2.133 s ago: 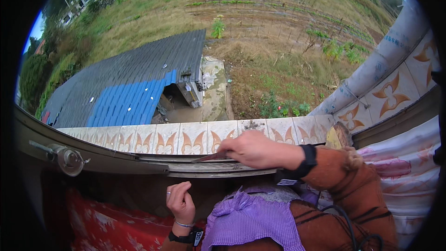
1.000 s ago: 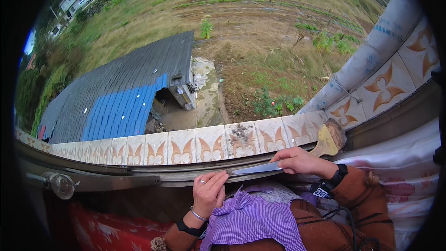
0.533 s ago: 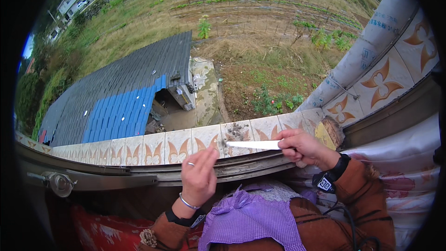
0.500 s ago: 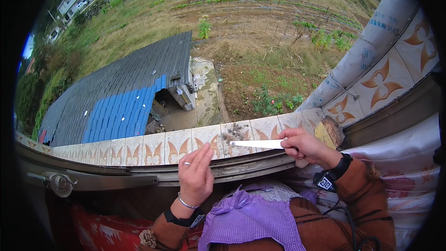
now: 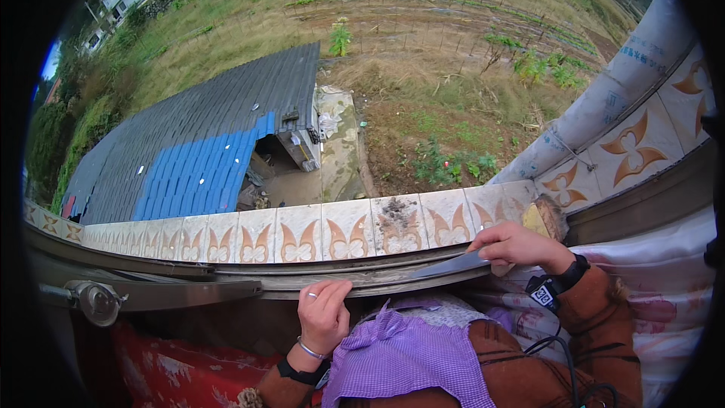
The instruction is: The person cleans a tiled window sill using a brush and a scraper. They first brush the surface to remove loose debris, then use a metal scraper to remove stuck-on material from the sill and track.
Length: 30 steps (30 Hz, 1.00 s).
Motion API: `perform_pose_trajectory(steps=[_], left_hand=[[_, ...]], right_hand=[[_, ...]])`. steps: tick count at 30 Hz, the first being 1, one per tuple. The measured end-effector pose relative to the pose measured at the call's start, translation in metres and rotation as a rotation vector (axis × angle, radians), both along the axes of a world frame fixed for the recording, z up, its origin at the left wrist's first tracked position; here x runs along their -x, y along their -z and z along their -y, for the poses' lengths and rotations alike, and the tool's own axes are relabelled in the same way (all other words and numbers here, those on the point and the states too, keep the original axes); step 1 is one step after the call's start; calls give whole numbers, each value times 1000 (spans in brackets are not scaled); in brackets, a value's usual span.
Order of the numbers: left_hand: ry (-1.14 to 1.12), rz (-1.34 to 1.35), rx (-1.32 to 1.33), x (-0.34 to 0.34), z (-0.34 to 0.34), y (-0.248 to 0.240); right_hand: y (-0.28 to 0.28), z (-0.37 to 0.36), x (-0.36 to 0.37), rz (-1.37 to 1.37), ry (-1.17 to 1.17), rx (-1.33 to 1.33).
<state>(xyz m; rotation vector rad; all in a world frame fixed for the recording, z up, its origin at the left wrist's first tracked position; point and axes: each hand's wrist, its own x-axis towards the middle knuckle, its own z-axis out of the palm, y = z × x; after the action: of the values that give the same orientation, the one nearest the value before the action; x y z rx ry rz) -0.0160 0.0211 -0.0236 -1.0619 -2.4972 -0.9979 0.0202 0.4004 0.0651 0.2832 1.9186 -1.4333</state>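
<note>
Grip, right: my right hand (image 5: 513, 245) pinches one end of a long flat blade (image 5: 453, 264), fingers closed over it.
Grip, left: my left hand (image 5: 323, 313) has its fingers curled over the edge of the window track (image 5: 377, 279), holding nothing loose.
Blade, place: I see it lying along the track, just inside the tiled sill (image 5: 302, 230), its tip pointing toward my left hand.
Containers: I can pick out none at the window.
Surface: cream sill tiles with an orange leaf pattern; one tile carries a patch of dark grime (image 5: 394, 213).
Frame: a metal handle (image 5: 91, 301) sits at the left end.
Surroundings: open window high above a grey and blue roof (image 5: 196, 151) and a dry field (image 5: 453, 45).
Labels: a pale pipe (image 5: 604, 98) at right bears small blue print.
Clothing: purple checked cloth (image 5: 408, 355), black wristwatch (image 5: 547, 291).
</note>
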Motion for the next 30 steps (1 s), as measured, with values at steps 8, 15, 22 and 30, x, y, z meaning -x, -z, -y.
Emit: perform_pose_trajectory(steps=[8,15,22,30], left_hand=[[33,39,-33,1,-5,6],[85,-1,-34,0,-15,9],[116,-49,-53,27,-34,-31],[32,-44,20,7,-9,-22]], right_hand=[[20,48,12,97,109,125],[36,66,4,220,262,272],[17,44,4,282,579,605],[11,18,-26,132,329,136]])
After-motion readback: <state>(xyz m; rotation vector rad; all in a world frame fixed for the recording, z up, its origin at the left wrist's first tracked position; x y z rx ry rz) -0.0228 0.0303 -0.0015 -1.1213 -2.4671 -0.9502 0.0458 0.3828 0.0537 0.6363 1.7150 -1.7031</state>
